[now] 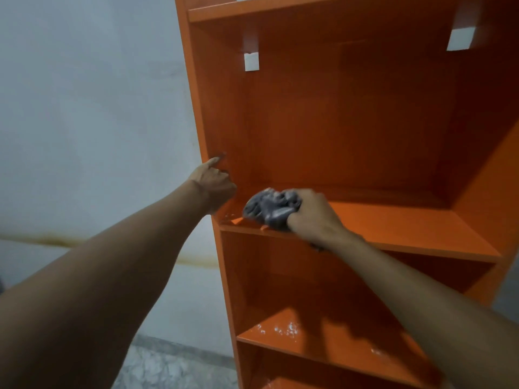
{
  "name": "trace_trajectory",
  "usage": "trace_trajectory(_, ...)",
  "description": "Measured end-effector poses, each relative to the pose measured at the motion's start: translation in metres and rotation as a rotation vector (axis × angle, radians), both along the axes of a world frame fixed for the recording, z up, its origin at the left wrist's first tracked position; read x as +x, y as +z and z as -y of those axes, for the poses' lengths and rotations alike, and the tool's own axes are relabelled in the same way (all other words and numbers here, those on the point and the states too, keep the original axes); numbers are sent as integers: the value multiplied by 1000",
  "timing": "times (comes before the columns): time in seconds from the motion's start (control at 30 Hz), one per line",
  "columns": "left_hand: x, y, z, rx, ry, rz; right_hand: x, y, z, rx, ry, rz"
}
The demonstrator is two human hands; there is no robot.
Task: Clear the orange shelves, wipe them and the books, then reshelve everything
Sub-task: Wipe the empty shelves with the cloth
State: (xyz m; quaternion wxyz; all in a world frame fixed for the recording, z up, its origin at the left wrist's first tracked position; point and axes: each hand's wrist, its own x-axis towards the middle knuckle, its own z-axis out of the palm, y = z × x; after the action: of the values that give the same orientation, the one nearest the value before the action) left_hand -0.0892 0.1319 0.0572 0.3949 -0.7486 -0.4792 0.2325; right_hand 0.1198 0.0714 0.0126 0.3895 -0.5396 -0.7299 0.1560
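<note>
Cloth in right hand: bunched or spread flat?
Bunched. The grey cloth is a crumpled wad in the grip of the right hand, pressed on the shelf near its front left corner. Left hand holds the side panel.

Orange shelf unit (351,122): middle board (407,231) carries a crumpled grey cloth (269,209) near its front-left edge; lower board (337,349) bears scattered droplets (283,329) (glossy, front-left).
</note>
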Motion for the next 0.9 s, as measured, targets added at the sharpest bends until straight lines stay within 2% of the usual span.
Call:
trace_trajectory(0.03, 4, 2, -1, 21, -5, -106, 5, 5, -11, 37, -89, -45)
trace_trajectory(0.1, 8, 6, 7, 45, -35, -61, 17, 5, -39, 42, -249, 16)
trace_trajectory(0.23, 1, 8, 4, 35, -56, 25, 14, -16, -76, -213, -286, 385)
trace_trajectory(0.3, 4, 9, 7, 18, -98, 44, -6, -17, -79, -193, -226, 442)
trace_trajectory(0.43, 0, 10, 6, 10, -138, 77, -40, -18, -52, -77, -67, 430)
trace_trajectory(0.57, -4, 12, 8, -1, -149, 64, -55, -29, -2, 49, 204, 480)
trace_trajectory(0.63, -4, 13, 6, 6, -166, 66, -54, -22, 4, 38, 252, 385)
trace_trajectory(0.73, -6, 15, 7, -8, -170, 106, -49, 2, -23, 73, 105, 160)
trace_trajectory(0.83, -5, 14, 7, -6, -176, 112, -50, 14, -70, 154, -147, 301)
trace_trajectory(0.9, -5, 12, 8, 6, -178, 121, -53, 7, -101, 34, -281, 429)
